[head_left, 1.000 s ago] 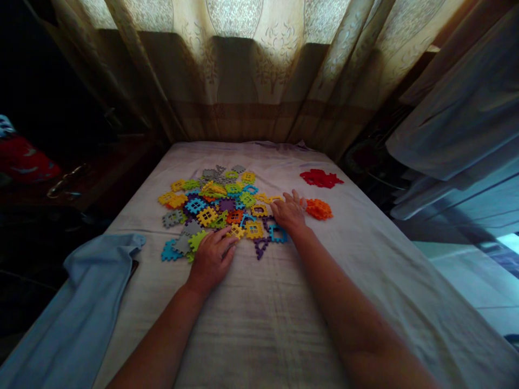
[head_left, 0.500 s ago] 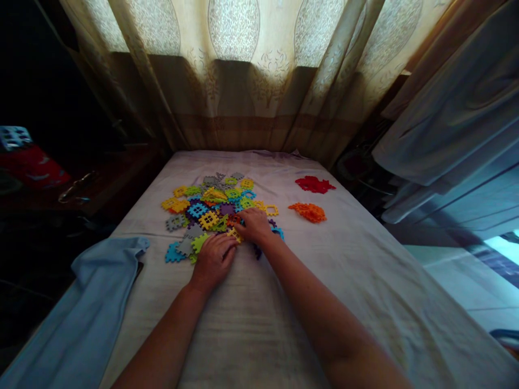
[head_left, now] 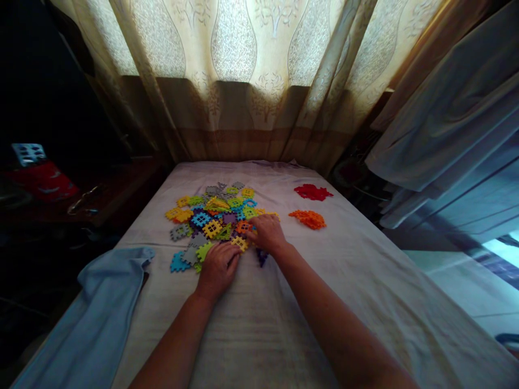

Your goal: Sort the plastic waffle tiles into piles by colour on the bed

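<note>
A mixed pile of toothed plastic building tiles (head_left: pixel 201 219) in yellow, green, blue, grey and purple lies on the sheet ahead of me. At its near edge rests my left hand (head_left: pixel 219 268), fingers stretched over a green tile (head_left: pixel 204 251) and beside a yellow window tile (head_left: pixel 239 243). My right hand (head_left: pixel 268 233) reaches over the pile's right side, thumb apart from its fingers. It is nearest an orange window tile (head_left: pixel 244 227); its fingertips hide part of what lies beneath. A dark blue tile (head_left: pixel 261 257) shows below that wrist.
To the right are a red tile heap (head_left: pixel 312 192) and an orange tile heap (head_left: pixel 309 219). Light blue cloth (head_left: pixel 107 292) hangs over the left bed edge. A patterned curtain (head_left: pixel 235 119) stands behind the sheet-covered surface (head_left: pixel 348 292); clothes (head_left: pixel 441 119) hang at right.
My right hand has shifted right across the pile, uncovering more of the orange window tile. My left hand stays at the near edge. The whole view has tilted slightly upward.
</note>
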Action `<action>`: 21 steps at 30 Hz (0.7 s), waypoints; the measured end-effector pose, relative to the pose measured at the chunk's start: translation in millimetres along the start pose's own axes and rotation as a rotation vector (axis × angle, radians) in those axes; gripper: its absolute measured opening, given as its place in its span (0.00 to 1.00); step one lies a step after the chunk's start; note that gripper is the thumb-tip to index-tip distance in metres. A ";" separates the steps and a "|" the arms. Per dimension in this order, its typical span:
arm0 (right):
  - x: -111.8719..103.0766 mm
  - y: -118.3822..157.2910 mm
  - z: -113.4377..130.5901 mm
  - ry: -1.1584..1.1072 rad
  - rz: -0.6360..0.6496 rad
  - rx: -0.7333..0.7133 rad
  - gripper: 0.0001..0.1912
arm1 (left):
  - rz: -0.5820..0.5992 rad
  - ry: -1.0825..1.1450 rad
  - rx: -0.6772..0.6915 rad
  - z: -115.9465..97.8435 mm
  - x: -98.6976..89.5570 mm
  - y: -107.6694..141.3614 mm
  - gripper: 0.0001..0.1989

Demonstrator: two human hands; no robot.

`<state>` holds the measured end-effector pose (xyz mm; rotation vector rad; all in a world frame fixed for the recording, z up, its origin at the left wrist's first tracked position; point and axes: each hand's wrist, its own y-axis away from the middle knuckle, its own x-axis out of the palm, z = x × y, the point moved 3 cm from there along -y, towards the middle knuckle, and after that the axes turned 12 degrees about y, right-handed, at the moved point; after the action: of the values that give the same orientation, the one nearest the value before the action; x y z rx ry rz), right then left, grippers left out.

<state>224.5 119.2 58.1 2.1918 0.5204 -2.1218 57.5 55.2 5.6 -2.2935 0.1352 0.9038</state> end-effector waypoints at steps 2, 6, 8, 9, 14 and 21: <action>-1.3 7.8 -16.4 -0.031 -0.046 0.059 0.15 | 0.003 0.001 0.004 0.5 -0.2 -0.4 0.09; 11.5 23.9 -57.0 -0.079 -0.148 0.219 0.14 | 0.015 -0.002 0.009 2.5 0.5 -0.2 0.10; 20.8 32.7 -78.2 -0.089 -0.216 0.297 0.13 | 0.013 -0.010 0.009 3.7 1.2 0.6 0.10; 24.9 37.2 -88.5 -0.090 -0.250 0.334 0.13 | 0.007 -0.014 0.011 4.1 1.4 1.1 0.10; 38.2 56.9 -134.8 -0.032 -0.322 0.570 0.13 | -0.018 -0.052 0.065 0.9 -0.1 1.9 0.11; 50.4 67.3 -156.9 -0.014 -0.422 0.718 0.14 | -0.034 -0.130 0.126 -7.2 -2.6 0.3 0.11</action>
<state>393.9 107.5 4.8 2.5752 0.2496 -2.9033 59.6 50.2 11.0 -2.1084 0.0937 0.9954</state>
